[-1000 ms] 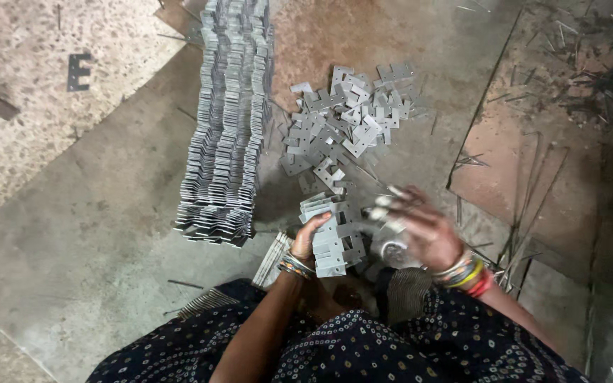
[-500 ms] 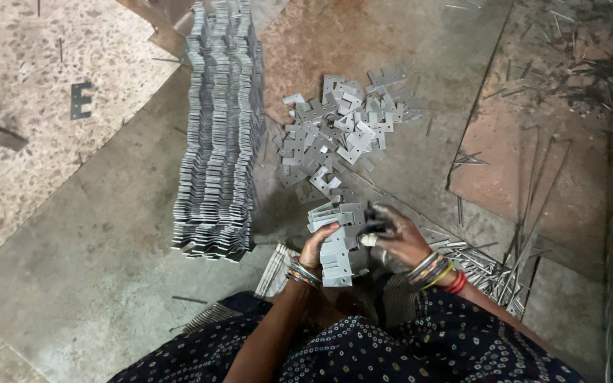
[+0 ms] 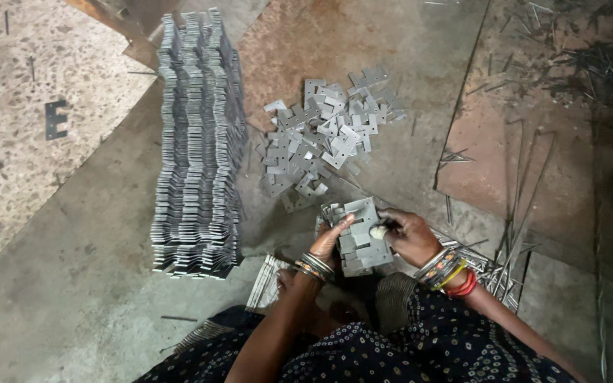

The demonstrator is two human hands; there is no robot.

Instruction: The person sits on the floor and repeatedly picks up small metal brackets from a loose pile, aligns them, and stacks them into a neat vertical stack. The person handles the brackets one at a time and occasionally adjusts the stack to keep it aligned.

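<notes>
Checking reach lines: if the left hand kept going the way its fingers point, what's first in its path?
The left hand points up and right, already against the held stack of metal plates. Beyond it, probably the loose pile of plates; depth is unclear.

Both bangled wrists meet close before the body, the left hand (image 3: pixel 331 240) and right hand (image 3: pixel 407 234) with fingers curled inward.

The stamped plates (image 3: pixel 360 237) in the hands are thin sheet metal, dull grey with a faint sheen. The long stacked row (image 3: pixel 196 149) and the loose pile (image 3: pixel 324 135) look the same. The floor (image 3: pixel 58 284) is rough, matt concrete, possibly with rusty sheet patches. Bangles (image 3: pixel 452 269) appear glossy.
</notes>
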